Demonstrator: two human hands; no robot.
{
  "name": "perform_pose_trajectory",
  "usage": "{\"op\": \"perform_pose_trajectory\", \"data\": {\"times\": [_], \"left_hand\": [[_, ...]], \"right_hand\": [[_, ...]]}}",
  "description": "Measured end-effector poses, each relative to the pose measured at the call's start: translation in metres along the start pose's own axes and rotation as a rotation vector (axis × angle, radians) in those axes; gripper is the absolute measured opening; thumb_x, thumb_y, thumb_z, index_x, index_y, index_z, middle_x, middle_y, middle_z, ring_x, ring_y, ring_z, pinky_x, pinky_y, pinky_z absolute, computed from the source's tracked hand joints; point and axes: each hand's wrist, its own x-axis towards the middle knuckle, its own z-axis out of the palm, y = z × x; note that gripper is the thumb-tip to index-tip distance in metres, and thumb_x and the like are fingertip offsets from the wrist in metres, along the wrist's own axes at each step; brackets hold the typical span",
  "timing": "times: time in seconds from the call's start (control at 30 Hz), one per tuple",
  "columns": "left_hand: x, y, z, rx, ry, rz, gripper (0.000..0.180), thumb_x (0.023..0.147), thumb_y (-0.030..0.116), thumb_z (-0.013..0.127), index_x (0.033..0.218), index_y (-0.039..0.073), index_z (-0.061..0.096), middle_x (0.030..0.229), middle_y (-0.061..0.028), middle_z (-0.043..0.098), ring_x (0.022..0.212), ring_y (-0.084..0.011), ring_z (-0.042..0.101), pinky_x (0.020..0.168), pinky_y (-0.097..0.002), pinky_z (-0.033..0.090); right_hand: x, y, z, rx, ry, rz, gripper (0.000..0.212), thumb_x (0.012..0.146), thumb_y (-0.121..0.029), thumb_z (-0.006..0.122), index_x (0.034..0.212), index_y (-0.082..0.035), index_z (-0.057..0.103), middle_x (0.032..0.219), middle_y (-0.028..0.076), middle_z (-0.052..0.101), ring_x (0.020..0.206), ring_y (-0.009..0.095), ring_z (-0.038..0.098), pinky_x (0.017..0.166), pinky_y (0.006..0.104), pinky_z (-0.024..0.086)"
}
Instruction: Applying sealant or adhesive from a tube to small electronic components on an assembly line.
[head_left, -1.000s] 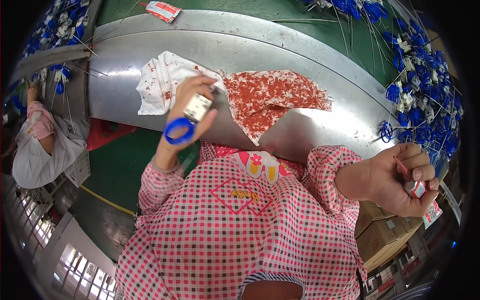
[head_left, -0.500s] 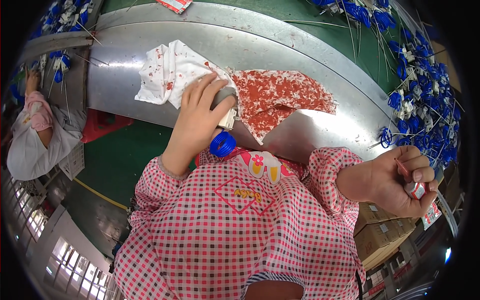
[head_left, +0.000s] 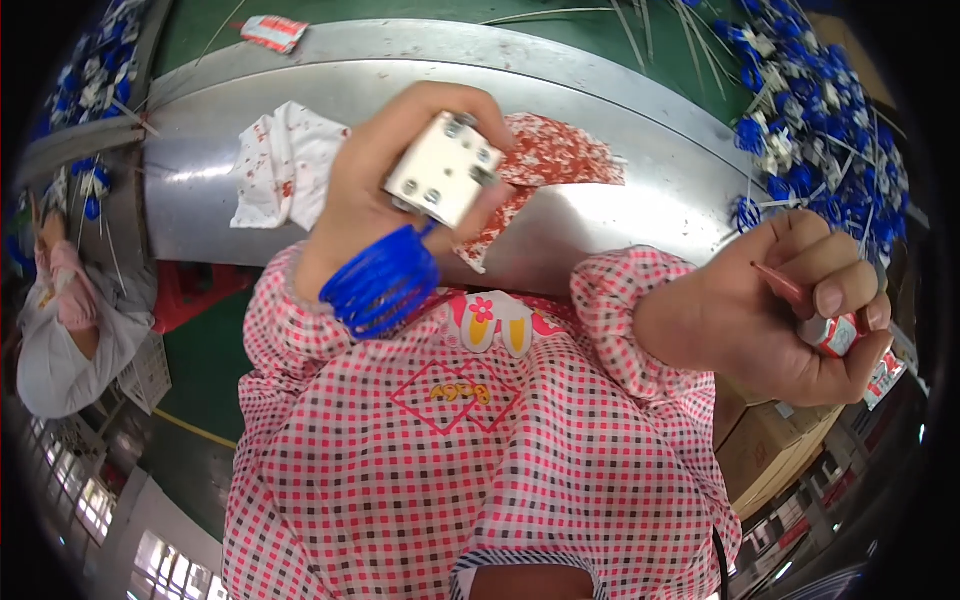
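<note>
My left hand [head_left: 345, 195] is closed around a white boxy thermostat [head_left: 445, 172] with metal terminals and screws, raised above the metal bench. From it hangs a coil of blue tubing [head_left: 380, 282], by my left wrist. Behind that hand lies a white cloth [head_left: 275, 165] spotted with red. To its right is a heavily red-stained cloth [head_left: 560, 150]; my hand hides where the two meet. On the right, my right hand [head_left: 770, 310] is raised off the bench, its fingers wrapped round a small red-and-white bottle [head_left: 832, 335] with a reddish-brown pointed tip.
The metal bench [head_left: 640, 225] curves before me, with a green surface [head_left: 380, 12] beyond it. A red-and-white packet [head_left: 273, 33] lies at the far edge. Blue-coiled parts [head_left: 820, 130] heap up at right. Another person [head_left: 75, 330] works at left, near a red stool [head_left: 195, 292].
My left hand has lifted the thermostat off the cloth and turned it so its screwed face shows. The right hand keeps its hold on the bottle. The whole view has shifted slightly.
</note>
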Motion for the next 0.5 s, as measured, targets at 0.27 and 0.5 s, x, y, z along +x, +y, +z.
{"op": "perform_pose_trajectory", "data": {"times": [0.27,0.5], "left_hand": [[0.001,0.007,0.076,-0.564,-0.345,0.024,0.035,0.066,0.004,0.070,0.091,0.000,0.046,0.074,-0.0065,0.050,0.060,-0.0108,0.045,0.052,-0.0231,0.033],[-0.007,0.012,0.093,-0.826,-0.423,-0.135,0.029,0.066,0.003,0.072,0.084,-0.001,0.049,0.077,-0.0089,0.052,0.065,-0.0147,0.050,0.058,-0.0251,0.040]], "right_hand": [[-0.008,-0.025,-0.015,0.056,-0.266,0.075,0.021,0.081,-0.023,0.050,0.071,-0.005,0.054,0.054,-0.001,0.047,0.038,0.007,0.026,0.039,0.0210,0.021],[-0.028,-0.023,-0.003,0.082,-0.127,-0.092,0.024,0.085,-0.027,0.044,0.077,-0.005,0.049,0.055,-0.002,0.048,0.038,0.007,0.030,0.035,0.0213,0.025]]}}
